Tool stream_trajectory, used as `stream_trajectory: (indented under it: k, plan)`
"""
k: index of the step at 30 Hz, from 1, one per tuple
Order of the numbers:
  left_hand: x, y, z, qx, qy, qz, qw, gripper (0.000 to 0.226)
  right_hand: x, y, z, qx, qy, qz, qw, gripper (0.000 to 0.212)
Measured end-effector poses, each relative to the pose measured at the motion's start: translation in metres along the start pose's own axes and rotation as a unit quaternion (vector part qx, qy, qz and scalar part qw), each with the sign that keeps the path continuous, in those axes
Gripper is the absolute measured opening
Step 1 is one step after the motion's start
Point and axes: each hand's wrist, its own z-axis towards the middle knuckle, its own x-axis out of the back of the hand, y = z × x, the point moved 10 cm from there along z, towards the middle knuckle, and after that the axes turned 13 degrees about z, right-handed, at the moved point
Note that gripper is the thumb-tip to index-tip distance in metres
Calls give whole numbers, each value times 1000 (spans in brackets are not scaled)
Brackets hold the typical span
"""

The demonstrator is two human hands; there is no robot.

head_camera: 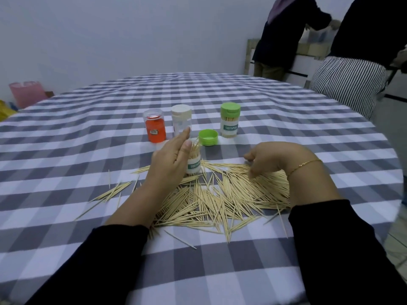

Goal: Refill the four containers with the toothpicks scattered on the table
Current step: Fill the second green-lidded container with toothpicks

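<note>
A: Status wanted, biggest item first.

B: Table (pixel 66 133) with the checked cloth: bulk of the work is sat near its front edge. Toothpick pile (pixel 220 199) is large and loose, spread between both forearms, with a few strays toward the left edge. Judged well under half done.

A: Containers?

B: Four are seen, grouped around mid-table. Green-lidded container (pixel 230 121) is capped and packed with sticks, so it is counted as finished. White container (pixel 181 119) is capped; contents cannot be told. Orange container (pixel 154 126) is capped, and no toothpicks can be made out inside. Open container (pixel 195 161) is stood upright at the pile's far edge and is partly filled, sticks poking above the rim. Its green cap (pixel 208 137) is laid upside down just behind it.

A: Hands?

B: Open container is steadied by the left hand (pixel 170 157), fingers mostly straight alongside it, thumb against the top. Right hand (pixel 271 157) is curled down onto the pile's far side; whether sticks are actually pinched cannot be told.

A: Remaining?

B: One container to be topped up and capped, two probably to be opened and filled.
</note>
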Motion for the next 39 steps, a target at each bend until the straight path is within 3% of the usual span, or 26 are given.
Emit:
stream_trajectory:
  k: [4,8,14,17,20,22,26,30,34,39]
  plan:
    - [1,-1,0,0,5,-2,1000,59,-4,2,10,-6,12,-23,1000,20]
    - [1,-2,-1,2,6,-3,1000,59,-2,6,19,-30,38,2,999,38]
    - [1,-1,-2,6,-1,-5,1000,59,5,1,26,-22,134,35,990,7]
    - [0,0,-2,8,-5,-8,1000,60,8,-7,24,-19,172,36,984,23]
    - [0,-2,-1,12,-5,-9,1000,61,11,-18,28,8,185,39,982,12]
    - [0,-3,-1,17,-4,-11,1000,63,13,-23,28,29,182,52,981,16]
    - [-1,-3,-1,24,-12,-14,1000,60,19,-34,20,94,180,158,966,14]
    - [-1,-3,-3,34,-19,-21,999,56,21,-35,16,137,165,352,911,13]
    - [-1,1,-4,38,-36,-17,998,66,15,-32,26,154,133,563,801,18]
    - [2,8,-7,28,-49,48,997,79,16,-41,29,186,144,658,716,17]
